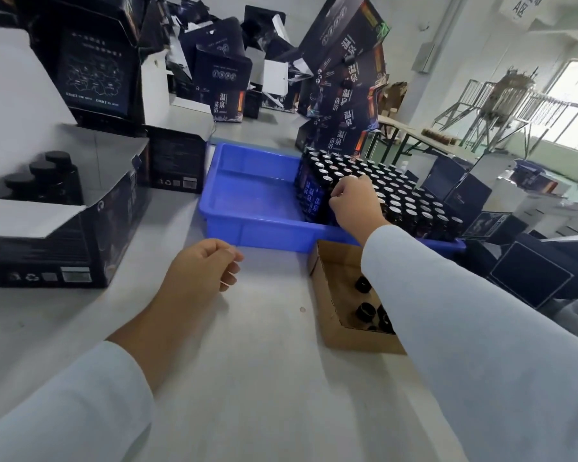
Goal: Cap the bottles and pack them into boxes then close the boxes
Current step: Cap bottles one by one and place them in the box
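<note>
The dark bottles (397, 198) stand upright and close together in the right part of a blue plastic tray (247, 181). Most of them are uncapped and show pale, shiny mouths. The right hand (354, 201) is on the near-left corner of this group, with its fingers curled down over the top of one bottle; whether it already grips the bottle or only touches it, I cannot tell. The part of the tray to the left of this hand holds no bottles.

The left hand (202, 271) is above the white table (264, 378), just before the near wall of the tray. Its fingers are loosely curled and it holds nothing. The two hands are well apart from each other.

Under the right forearm, touching the near wall of the tray, lies a low brown cardboard box (331, 328). Some loose black caps (364, 311) lie inside it, partly hidden by the white sleeve (464, 328).

To the left of the left hand stands an open dark box (47, 241) with its white flaps up. Capped bottles (44, 176) stand in a row inside it.

Beyond both hands, behind the tray, many more dark printed boxes (344, 81) are stacked and scattered, several with open flaps. To the right of the right hand, past the table, there are more dark boxes and a metal frame near a window.
</note>
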